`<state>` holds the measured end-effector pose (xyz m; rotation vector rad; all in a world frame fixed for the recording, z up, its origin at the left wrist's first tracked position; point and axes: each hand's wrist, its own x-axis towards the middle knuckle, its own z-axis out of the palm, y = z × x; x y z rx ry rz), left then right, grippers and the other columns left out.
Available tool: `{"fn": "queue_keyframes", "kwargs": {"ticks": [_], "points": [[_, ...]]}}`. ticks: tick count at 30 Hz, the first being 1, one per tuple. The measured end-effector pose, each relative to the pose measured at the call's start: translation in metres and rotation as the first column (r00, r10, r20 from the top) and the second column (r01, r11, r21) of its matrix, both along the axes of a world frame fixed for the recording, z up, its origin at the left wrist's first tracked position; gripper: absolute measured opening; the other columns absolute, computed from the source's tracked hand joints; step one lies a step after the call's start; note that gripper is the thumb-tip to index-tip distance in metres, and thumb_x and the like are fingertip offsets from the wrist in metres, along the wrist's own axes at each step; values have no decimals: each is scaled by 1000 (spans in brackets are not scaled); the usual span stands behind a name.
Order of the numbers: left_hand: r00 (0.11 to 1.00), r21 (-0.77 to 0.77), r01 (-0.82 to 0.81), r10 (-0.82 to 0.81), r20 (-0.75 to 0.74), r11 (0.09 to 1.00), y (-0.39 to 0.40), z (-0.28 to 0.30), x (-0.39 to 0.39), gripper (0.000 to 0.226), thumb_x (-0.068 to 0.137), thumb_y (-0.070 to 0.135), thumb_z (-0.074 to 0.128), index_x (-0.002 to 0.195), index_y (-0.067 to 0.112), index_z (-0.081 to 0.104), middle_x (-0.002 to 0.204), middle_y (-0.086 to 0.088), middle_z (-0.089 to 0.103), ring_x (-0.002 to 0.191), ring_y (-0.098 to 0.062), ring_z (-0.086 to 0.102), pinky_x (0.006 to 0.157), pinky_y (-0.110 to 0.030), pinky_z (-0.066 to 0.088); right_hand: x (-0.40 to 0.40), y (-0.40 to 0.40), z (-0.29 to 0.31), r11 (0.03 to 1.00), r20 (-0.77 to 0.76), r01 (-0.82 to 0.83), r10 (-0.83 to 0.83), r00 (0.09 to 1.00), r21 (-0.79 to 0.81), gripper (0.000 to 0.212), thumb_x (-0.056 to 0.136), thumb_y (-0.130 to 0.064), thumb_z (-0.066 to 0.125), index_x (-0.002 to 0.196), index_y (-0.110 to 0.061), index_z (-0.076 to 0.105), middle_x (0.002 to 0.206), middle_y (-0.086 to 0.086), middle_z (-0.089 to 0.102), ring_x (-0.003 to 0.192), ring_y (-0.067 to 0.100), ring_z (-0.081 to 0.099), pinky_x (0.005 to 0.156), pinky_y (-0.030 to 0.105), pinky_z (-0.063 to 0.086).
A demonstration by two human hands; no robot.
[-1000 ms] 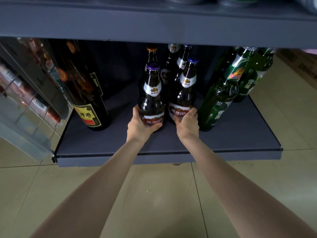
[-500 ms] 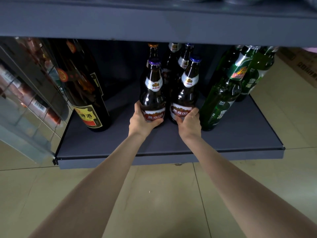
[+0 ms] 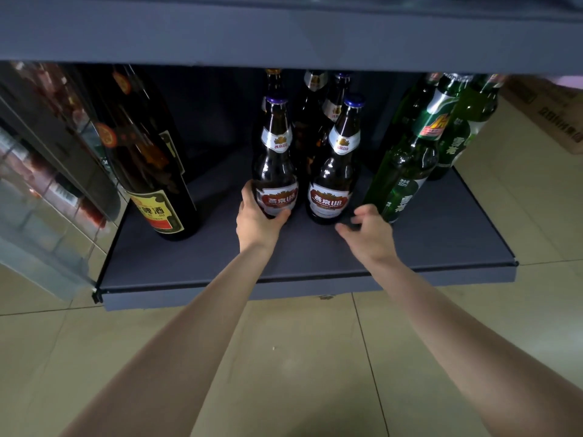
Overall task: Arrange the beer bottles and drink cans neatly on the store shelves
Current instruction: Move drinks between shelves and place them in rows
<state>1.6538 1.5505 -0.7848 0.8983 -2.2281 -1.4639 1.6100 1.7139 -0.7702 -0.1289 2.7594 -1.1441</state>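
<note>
Dark grey metal fills most of the frame: the bottom shelf [image 3: 315, 257] across the centre, with the upper shelf [image 3: 284, 29] as a band along the top. Below lies pale tiled floor [image 3: 299, 367], and at the left edge a glass cabinet [image 3: 47, 190].

From the bigger things down: a tall dark bottle [image 3: 151, 171] with a yellow label stands centre-left, and green bottles [image 3: 407, 171] lean together at centre-right. Between them, mid-frame, are the brown bottles, two in front and more behind.

My left hand [image 3: 257, 220] is wrapped round the base of the left brown bottle [image 3: 274, 171], thumb across the label. My right hand [image 3: 370, 236] holds nothing, its fingers loosely spread just off the right brown bottle [image 3: 334, 178], which stands by itself.

I judge the step to be squaring this front pair. I'd keep the left bottle flat on the shelf, slide rather than lift, line its label up with its neighbour's, and leave a small gap so the glass doesn't knock. The right hand should watch the nearest green bottle, which stands close.
</note>
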Motion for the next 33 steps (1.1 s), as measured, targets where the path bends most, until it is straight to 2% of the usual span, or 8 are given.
{"fn": "queue_keyframes", "kwargs": {"ticks": [3, 6, 9, 14, 19, 23, 30, 33], "points": [[996, -68, -83, 81, -34, 994, 16, -11, 20, 52, 80, 12, 69, 124, 6, 42, 120, -10, 48, 106, -26, 54, 91, -36, 45, 5, 39, -2, 995, -115, 96, -100, 988, -41, 31, 80, -23, 72, 101, -7, 56, 101, 10, 62, 94, 28, 62, 83, 37, 49], [999, -125, 6, -12, -49, 992, 35, -10, 30, 42, 82, 11, 65, 118, 5, 44, 117, -8, 46, 104, -20, 53, 89, -36, 47, -8, 59, 1, 968, -86, 192, -207, 974, -163, 58, 72, -23, 80, 114, -7, 44, 118, 9, 51, 105, 24, 54, 91, 36, 46], [991, -212, 100, -116, -66, 972, 47, -1, 26, 47, 83, 12, 65, 124, 6, 43, 118, -7, 46, 104, -18, 51, 87, -32, 46, -28, 52, 7, 960, 8, 114, -116, 993, -254, 75, 70, -15, 81, 128, -10, 34, 124, 4, 53, 112, 18, 52, 97, 28, 40], [975, -238, 152, -186, -126, 959, 57, 8, 6, 51, 81, 11, 66, 126, 12, 44, 125, -7, 45, 109, -21, 49, 87, -30, 44, -44, 38, 3, 943, -82, 179, -209, 974, -281, 64, 67, -10, 82, 116, -5, 41, 117, 10, 57, 106, 21, 54, 86, 23, 40], [973, -253, 156, -192, -127, 955, 63, 1, -3, 50, 81, 9, 66, 126, 15, 46, 131, -9, 40, 111, -26, 49, 87, -35, 47, -66, 34, 0, 905, -137, 340, -383, 914, -257, 69, 70, -13, 81, 124, -3, 38, 128, 14, 51, 119, 31, 50, 97, 37, 41], [973, -240, 158, -192, -125, 958, 62, -1, -3, 49, 82, 9, 64, 128, 17, 45, 132, -8, 41, 113, -25, 49, 89, -36, 47, -78, 30, 2, 860, -135, 435, -480, 867, -265, 73, 72, -13, 79, 129, -2, 35, 133, 12, 48, 121, 30, 49, 99, 38, 39], [981, -323, 170, -191, -33, 931, 50, 19, 21, 45, 84, 3, 52, 127, 11, 43, 123, -7, 45, 101, -24, 51, 82, -32, 43, -62, 46, 12, 908, -35, 358, -374, 927, -218, 75, 77, -10, 74, 136, -3, 29, 138, 15, 38, 123, 32, 44, 99, 36, 37], [976, -410, 188, -218, -28, 893, 45, 43, 40, 42, 83, 0, 50, 124, 7, 44, 113, -9, 49, 90, -27, 54, 75, -35, 44, -30, 62, 32, 957, -144, 220, -248, 958, -186, 66, 79, -6, 70, 134, -2, 33, 132, 17, 37, 114, 31, 47, 89, 30, 39]]}}
